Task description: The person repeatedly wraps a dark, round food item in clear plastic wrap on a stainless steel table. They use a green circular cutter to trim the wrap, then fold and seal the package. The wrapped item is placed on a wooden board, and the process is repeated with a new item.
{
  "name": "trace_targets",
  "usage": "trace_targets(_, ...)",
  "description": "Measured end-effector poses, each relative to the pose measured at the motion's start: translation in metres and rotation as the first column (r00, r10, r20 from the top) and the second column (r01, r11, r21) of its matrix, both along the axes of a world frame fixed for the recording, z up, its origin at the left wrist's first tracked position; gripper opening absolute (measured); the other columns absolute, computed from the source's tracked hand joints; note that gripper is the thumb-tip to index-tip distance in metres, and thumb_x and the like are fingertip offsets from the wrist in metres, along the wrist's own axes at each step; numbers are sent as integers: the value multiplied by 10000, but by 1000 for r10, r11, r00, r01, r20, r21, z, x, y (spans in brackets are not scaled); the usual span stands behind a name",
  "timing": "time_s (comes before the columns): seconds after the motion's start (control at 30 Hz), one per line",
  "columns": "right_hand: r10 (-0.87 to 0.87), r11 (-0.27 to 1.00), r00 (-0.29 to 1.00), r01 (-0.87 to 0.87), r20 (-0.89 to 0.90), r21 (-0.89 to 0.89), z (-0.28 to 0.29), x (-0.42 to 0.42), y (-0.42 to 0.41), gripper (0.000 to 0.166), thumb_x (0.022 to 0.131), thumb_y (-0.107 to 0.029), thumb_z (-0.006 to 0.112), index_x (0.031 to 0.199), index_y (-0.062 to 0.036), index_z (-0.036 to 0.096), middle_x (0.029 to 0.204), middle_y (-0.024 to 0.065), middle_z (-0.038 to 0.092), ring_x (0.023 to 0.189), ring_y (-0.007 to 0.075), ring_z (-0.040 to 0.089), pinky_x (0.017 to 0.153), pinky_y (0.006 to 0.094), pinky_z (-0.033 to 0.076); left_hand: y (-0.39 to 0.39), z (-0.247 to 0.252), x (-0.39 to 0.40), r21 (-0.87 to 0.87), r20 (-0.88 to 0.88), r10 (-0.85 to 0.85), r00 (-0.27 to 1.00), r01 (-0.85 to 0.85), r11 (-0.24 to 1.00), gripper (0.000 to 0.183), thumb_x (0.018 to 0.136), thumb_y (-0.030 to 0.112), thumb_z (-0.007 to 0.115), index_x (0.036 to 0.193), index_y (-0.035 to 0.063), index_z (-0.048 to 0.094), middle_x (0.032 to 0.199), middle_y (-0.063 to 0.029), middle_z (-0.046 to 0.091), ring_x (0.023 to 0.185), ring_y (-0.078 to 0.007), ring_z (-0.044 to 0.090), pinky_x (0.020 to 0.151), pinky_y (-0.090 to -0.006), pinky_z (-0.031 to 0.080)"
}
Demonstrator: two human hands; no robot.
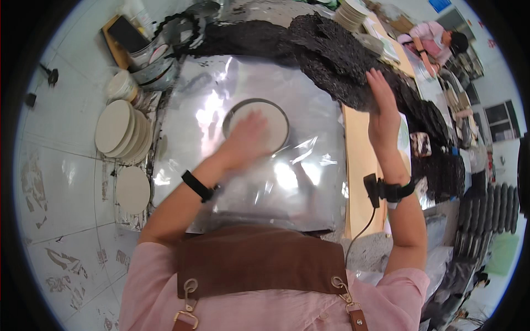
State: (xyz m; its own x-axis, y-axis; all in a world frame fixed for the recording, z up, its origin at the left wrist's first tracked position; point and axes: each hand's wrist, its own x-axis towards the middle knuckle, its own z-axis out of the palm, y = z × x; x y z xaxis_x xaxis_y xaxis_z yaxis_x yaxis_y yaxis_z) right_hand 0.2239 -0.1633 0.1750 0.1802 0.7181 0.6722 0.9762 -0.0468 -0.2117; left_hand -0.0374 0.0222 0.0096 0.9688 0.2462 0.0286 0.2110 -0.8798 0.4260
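Note:
My left hand (248,138), blurred, is spread flat over a pale round disc (273,124), hiding its lower left part. Around the disc runs a thin dark ring (253,100). Both lie on a board covered with shiny clear plastic film (248,190). On the right, my right hand (381,99) is held with straight fingers against the edge of a large lump of black, clay-like material (331,58). Nothing is gripped in it. Whether it presses on the lump or only rests there, I cannot tell.
Several pale discs (114,128) lean stacked at the left, with a single disc (133,190) below them. Beyond are a white tub (122,86) and a metal bucket (155,76). More discs (352,14) are piled at the back. A person (432,43) works at the far right.

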Motion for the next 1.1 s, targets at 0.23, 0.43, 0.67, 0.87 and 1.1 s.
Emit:
trace_targets(0.23, 61, 997, 965, -48, -256, 58, -67, -67, -52, 520, 797, 141, 496, 1262, -40, 642, 1360, 181, 576, 1343, 365, 471, 1124, 441, 365, 6, -37, 38, 182, -259, -36, 965, 85, 980, 696, 971, 428, 491, 1555, 147, 237, 1632, -110, 158, 1509, -337, 90, 1219, -486, 81)
trace_targets(0.43, 155, 986, 968, -162, -197, -22, -74, -100, -22, 556, 759, 114, 538, 1273, -79, 631, 1343, 142, 582, 1313, 394, 473, 1083, 485, 399, 16, -38, 51, 97, -111, 43, 993, -33, 995, 572, 944, 337, 531, 1446, 109, 378, 1485, -135, 345, 1388, -351, 279, 1148, -465, 219)
trace_targets(0.67, 161, 987, 978, -161, -135, 8, -54, -100, 29, 573, 752, 83, 603, 1295, -100, 614, 1370, 146, 558, 1309, 398, 462, 1082, 465, 403, 9, 29, -21, -133, 40, 284, 958, -277, 952, 439, 913, 232, 578, 1318, 65, 543, 1315, -165, 564, 1246, -366, 499, 1064, -441, 380)
trace_targets(0.87, 201, 904, 980, -181, 10, -388, -158, -106, 26, 516, 806, 18, 551, 1305, -107, 584, 1389, 127, 528, 1329, 381, 431, 1118, 569, 321, 17, 69, -82, -124, 518, 326, 790, -308, 943, 295, 857, 88, 621, 1146, 38, 650, 1218, -114, 633, 1180, -338, 554, 1021, -447, 416)
trace_targets(1.1, 172, 747, 984, -161, -46, -645, -141, -109, 34, 536, 792, -44, 599, 1325, -101, 569, 1407, 120, 522, 1361, 330, 417, 1148, 554, 286, 33, 1, -24, 132, 117, 51, 992, -67, 989, 495, 855, 312, 675, 1289, 94, 579, 1438, -69, 486, 1399, -284, 360, 1166, -466, 261)
